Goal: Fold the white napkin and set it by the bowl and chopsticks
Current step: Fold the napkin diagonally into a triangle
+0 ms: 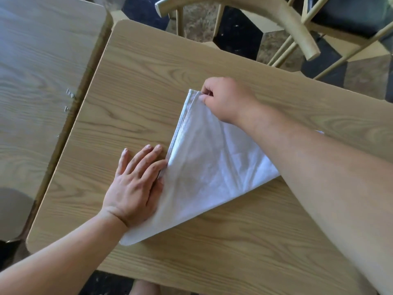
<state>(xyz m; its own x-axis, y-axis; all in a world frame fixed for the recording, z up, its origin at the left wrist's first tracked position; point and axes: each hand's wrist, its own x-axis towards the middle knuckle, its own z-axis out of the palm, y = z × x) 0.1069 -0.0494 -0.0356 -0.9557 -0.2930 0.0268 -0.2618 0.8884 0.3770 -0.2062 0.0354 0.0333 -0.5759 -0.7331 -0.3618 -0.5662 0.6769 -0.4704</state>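
The white napkin (204, 165) lies folded into a triangle on the light wooden table (212, 248), its point aimed toward the far side. My right hand (225, 99) pinches the stacked corners at that far point. My left hand (136, 186) rests flat, fingers spread, on the napkin's left edge near its lower corner, partly on the table. My right forearm crosses over the napkin's right corner and hides it. No bowl or chopsticks are in view.
A second wooden table (42, 81) stands close on the left, with a narrow gap between. A wooden chair (276, 22) with a dark seat stands beyond the far edge. Dark patterned floor shows around the tables.
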